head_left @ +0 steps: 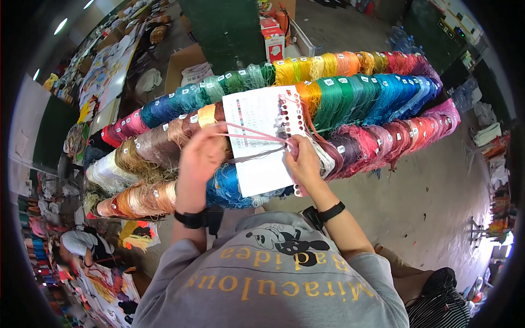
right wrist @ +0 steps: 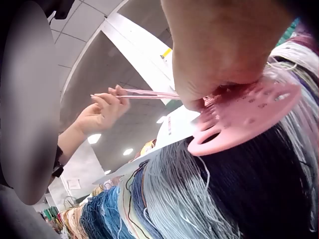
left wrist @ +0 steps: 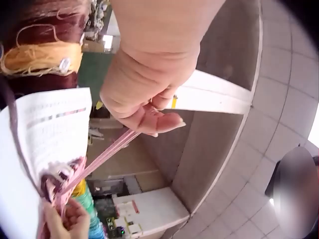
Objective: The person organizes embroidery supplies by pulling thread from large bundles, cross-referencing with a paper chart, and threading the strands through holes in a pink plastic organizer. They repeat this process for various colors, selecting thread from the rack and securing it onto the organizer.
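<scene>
A pink strand of thread (head_left: 254,132) stretches between the two hands over a printed sheet (head_left: 268,169). The left hand (head_left: 201,156) pinches its far end, raised off the sheet; the left wrist view shows the left hand (left wrist: 149,89) with its fingers curled round the thread (left wrist: 107,155). The right hand (head_left: 304,161) grips a pink card with holes (head_left: 291,112) at the sheet's right edge, where the strand meets it. In the right wrist view the pink holed card (right wrist: 249,122) sticks out under the right hand (right wrist: 219,59). Dark thread (head_left: 257,156) lies across the sheet.
Rows of coloured thread bundles (head_left: 350,101) with small labels lie under and around the sheet. Beyond them stand a green pillar (head_left: 221,35), a cardboard box (head_left: 183,63) and a fire extinguisher (head_left: 283,21). Another person (head_left: 82,243) bends over a table at lower left.
</scene>
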`<state>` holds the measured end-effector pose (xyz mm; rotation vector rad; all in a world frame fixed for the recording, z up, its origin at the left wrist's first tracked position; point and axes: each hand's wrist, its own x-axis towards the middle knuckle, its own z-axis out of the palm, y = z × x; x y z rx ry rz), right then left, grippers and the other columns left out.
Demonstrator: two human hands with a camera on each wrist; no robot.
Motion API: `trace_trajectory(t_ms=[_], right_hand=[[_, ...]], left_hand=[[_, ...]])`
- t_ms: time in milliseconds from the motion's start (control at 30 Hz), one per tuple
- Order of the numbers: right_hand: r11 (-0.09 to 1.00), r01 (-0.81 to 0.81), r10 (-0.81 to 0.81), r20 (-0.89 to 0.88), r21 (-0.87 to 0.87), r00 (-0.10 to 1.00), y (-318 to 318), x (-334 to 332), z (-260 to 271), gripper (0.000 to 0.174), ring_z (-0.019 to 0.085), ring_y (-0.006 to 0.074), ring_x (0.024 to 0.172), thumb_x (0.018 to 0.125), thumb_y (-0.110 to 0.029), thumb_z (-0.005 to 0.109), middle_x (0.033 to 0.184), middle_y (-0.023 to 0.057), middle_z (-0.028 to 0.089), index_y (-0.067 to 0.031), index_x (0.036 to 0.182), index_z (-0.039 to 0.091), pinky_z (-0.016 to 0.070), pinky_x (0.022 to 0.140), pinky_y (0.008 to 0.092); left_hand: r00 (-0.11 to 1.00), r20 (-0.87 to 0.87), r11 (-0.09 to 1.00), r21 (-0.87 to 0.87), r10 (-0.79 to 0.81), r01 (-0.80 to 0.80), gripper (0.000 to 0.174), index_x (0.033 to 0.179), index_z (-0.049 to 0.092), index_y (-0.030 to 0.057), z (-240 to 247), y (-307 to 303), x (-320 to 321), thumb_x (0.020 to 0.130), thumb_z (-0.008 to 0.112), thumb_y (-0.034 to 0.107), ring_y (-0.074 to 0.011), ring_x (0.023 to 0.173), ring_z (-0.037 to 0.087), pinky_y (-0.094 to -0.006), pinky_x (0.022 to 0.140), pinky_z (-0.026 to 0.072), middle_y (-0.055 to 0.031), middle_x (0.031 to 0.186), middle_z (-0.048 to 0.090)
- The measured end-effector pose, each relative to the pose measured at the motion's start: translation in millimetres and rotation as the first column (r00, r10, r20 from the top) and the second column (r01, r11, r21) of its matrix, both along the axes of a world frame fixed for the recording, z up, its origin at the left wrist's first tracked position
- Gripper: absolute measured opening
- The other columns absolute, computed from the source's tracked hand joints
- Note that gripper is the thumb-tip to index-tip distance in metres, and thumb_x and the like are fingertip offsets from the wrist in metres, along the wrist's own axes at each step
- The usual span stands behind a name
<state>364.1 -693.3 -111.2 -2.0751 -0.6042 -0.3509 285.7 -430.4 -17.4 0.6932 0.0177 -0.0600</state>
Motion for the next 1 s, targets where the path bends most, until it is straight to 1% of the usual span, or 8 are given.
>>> trace_trajectory(t_ms=[167,200,300,433,467,567,933,1000], right_hand=[[0.999,-0.013,0.015,-0.058,0.035,0.998,1,-2,1,0.035,0.056,0.0298,0.081,0.073,-0.006,0.063,0.088,0.0116,0.054,-0.0047,0.106,0.053,0.0454,0.073,0.0396],[0.998,-0.024,0.028,-0.073,0.053,0.997,1,-2,0,0.034,0.055,0.0302,0.080,0.073,-0.006,0.063,0.087,0.0118,0.054,-0.0046,0.105,0.053,0.0452,0.072,0.0401],[0.998,-0.042,0.044,-0.056,0.045,0.997,0,0,-2,0.033,0.054,0.0307,0.079,0.073,-0.005,0.062,0.086,0.0122,0.053,-0.0040,0.105,0.053,0.0444,0.071,0.0409],[0.999,-0.036,0.036,-0.007,0.028,0.999,-1,-3,0,0.033,0.053,0.0315,0.082,0.074,-0.005,0.063,0.088,0.0133,0.052,-0.0030,0.104,0.052,0.0434,0.073,0.0408],[0.998,-0.057,0.056,0.018,0.031,0.998,-2,-4,0,0.033,0.052,0.0323,0.086,0.074,-0.006,0.064,0.091,0.0141,0.052,-0.0028,0.105,0.052,0.0427,0.076,0.0409],[0.998,-0.062,0.060,0.114,0.017,0.992,-6,-7,3,0.035,0.051,0.0329,0.092,0.074,-0.007,0.067,0.096,0.0148,0.053,-0.0026,0.106,0.052,0.0417,0.082,0.0399],[0.961,0.278,-0.276,0.143,0.006,0.951,-79,10,0,0.020,0.054,0.0296,0.096,0.081,-0.007,0.061,0.095,0.0098,0.060,-0.0062,0.101,0.059,0.0384,0.085,0.0393],[0.942,0.334,-0.328,0.138,-0.025,0.935,-108,15,-16,0.018,0.055,0.0285,0.096,0.081,-0.005,0.060,0.093,0.0084,0.061,-0.0070,0.099,0.061,0.0384,0.085,0.0386]], left_hand=[[0.914,0.225,0.889,0.241,0.339,-0.389,0.021,0.103,0.055,-0.0020,16,20,-26,0.097,0.047,0.017,-0.0106,0.092,0.057,-0.0246,0.070,0.0488,-0.0121,0.149,0.026],[0.811,0.407,0.559,0.587,0.421,-0.585,0.023,0.095,0.060,-0.0010,9,28,-28,0.096,0.048,0.018,-0.0131,0.093,0.056,-0.0286,0.076,0.0472,-0.0129,0.148,0.029],[0.698,0.603,-0.015,0.760,0.385,-0.649,0.030,0.079,0.067,-0.0001,0,41,-33,0.095,0.052,0.021,-0.0177,0.109,0.051,-0.0354,0.092,0.0402,-0.0135,0.141,0.039],[0.851,0.026,0.189,0.971,0.524,-0.146,0.028,0.098,0.066,-0.0015,-42,58,-28,0.095,0.052,0.023,-0.0151,0.079,0.062,-0.0276,0.072,0.0483,-0.0111,0.098,0.065],[0.854,0.143,0.092,0.972,0.500,-0.217,0.030,0.103,0.064,-0.0018,-45,48,-22,0.096,0.050,0.024,-0.0132,0.062,0.061,-0.0244,0.059,0.0469,-0.0106,0.085,0.066],[0.849,-0.017,0.025,1.000,0.527,0.004,0.033,0.099,0.063,-0.0020,-38,28,-15,0.094,0.052,0.028,-0.0145,0.059,0.062,-0.0279,0.058,0.0470,-0.0098,0.081,0.065],[0.889,0.047,-0.139,0.990,0.455,0.019,0.032,0.084,0.061,0.0029,-38,-14,7,0.091,0.055,0.034,-0.0247,0.059,0.062,-0.0366,0.058,0.0448,-0.0124,0.073,0.061],[0.850,0.375,-0.420,0.884,0.370,-0.207,0.035,0.077,0.057,0.0026,-29,-27,8,0.089,0.057,0.035,-0.0307,0.059,0.059,-0.0385,0.056,0.0433,-0.0127,0.068,0.059]])
